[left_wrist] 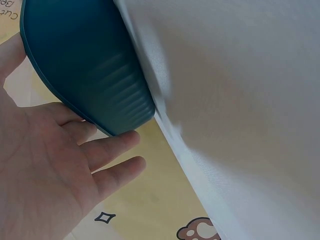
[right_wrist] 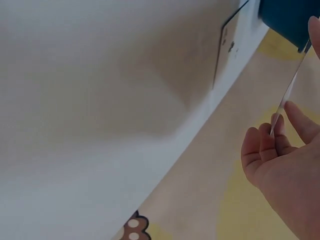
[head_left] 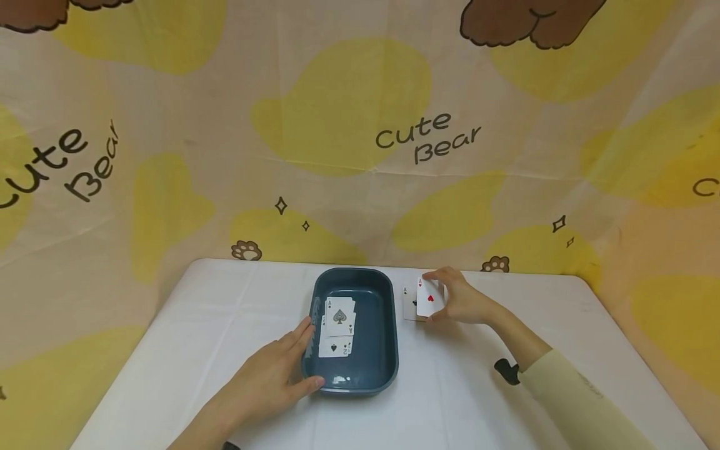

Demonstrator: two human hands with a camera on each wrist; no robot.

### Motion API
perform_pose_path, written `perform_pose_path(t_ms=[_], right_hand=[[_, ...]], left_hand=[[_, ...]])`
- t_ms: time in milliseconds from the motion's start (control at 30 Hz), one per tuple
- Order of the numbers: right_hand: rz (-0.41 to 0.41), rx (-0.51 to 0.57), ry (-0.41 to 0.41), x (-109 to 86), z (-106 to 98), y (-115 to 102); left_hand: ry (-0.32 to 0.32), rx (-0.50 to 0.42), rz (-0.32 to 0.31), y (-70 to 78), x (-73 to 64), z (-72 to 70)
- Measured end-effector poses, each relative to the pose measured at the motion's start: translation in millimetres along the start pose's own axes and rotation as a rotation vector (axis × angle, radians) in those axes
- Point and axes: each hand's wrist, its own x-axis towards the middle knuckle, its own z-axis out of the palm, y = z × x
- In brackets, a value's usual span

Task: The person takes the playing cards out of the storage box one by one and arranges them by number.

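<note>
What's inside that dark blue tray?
Inside the tray, an ace of spades lies on top, overlapping what looks like a two of spades. Edges of other cards peek out beneath; their faces are covered, so their number can't be told.

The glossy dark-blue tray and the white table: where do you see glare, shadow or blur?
Head view: bright glare at the near end of the rounded, glossy dark-blue tray; left wrist view: soft shadow across the white table; right wrist view: broad shadow there too, with blurred markings on the flat white playing card.
</note>
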Motion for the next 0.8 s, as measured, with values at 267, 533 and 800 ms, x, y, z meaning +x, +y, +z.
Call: perform_pose_path(t_ms=[267, 533, 800], right_hand=[[0.048, -0.006, 0.001, -4.7, -0.8, 17.1], [0.088, 0.001, -0.021, -8.3, 1.5, 33.5], [0.113, -0.035, -0.041, -6.8, 5.3, 41.8]], left_hand=[[0.001, 0.006, -0.002, -0.6, 0.8, 0.9], [0.006, 0.011, 0.01, -1.0, 1.5, 1.7], [0.003, 0.008, 0.005, 0.5, 0.7, -0.2]])
